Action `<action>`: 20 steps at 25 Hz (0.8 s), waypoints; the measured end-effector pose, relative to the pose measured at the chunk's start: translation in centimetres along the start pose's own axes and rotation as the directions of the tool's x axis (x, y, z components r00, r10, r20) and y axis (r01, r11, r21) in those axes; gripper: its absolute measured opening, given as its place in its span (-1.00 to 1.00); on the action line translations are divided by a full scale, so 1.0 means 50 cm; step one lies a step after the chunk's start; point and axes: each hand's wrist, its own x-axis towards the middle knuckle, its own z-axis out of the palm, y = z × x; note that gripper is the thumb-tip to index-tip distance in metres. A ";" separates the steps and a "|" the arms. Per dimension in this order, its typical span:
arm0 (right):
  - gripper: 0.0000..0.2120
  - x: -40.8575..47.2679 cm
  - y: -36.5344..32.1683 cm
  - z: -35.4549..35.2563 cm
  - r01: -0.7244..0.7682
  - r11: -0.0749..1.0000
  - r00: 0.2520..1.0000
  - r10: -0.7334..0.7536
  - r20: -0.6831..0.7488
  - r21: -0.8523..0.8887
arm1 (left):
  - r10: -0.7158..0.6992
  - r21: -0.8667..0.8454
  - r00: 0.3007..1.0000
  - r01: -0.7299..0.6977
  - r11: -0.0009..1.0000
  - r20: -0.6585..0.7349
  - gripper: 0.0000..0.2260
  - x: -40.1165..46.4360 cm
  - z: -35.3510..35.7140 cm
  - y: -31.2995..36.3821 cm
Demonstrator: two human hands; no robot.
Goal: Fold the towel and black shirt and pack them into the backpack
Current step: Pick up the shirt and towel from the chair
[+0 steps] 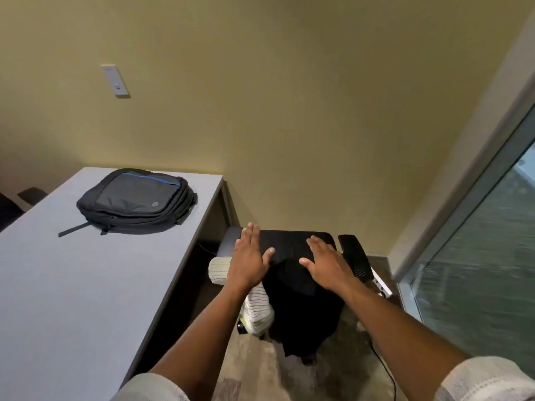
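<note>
Both hands flat-fingered, gripping nothing: left hand (249, 257) over towel (256, 309), right hand (328, 266) over black shirt (304, 308); prob. best pinch shirt's top edge w/ both, lift clear; backpack (136, 201) up-left.

Both arms stretched forward, left hand (248, 257) and right hand (327, 263) flat, fingers seemingly relaxed, palms down

Single wide-angle view from the person's head, facing forward and steeply down. Both forearms enter from the lower edge. The tabletop (72, 285) fills the lower left, a chair (292, 241) sits near centre, and the wall (289, 111) occupies the upper half.
</note>
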 end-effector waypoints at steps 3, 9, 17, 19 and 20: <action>-0.35 -0.010 0.009 0.031 -0.014 0.999 0.999 0.016 0.042 -0.030 | -0.071 -0.013 0.997 0.071 0.997 0.038 -0.33 -0.014 0.015 -0.030; -0.35 -0.034 0.027 0.067 0.015 0.996 0.998 -0.009 0.063 -0.086 | -0.122 0.007 0.986 0.122 0.992 0.115 -0.35 -0.044 0.044 -0.078; -0.10 -0.048 0.031 0.087 0.045 0.972 0.988 -0.010 0.154 -0.230 | -0.049 0.102 0.974 0.027 0.994 0.220 -0.45 -0.045 0.023 -0.095; -0.16 -0.047 0.033 0.089 0.046 0.976 0.992 -0.019 0.126 -0.215 | -0.048 0.144 0.946 0.002 0.990 0.320 -0.36 -0.045 0.010 -0.101; -0.18 -0.048 0.034 0.090 0.049 0.978 0.994 -0.028 0.109 -0.201 | -0.065 0.183 0.931 -0.002 0.983 0.359 -0.31 -0.047 0.006 -0.104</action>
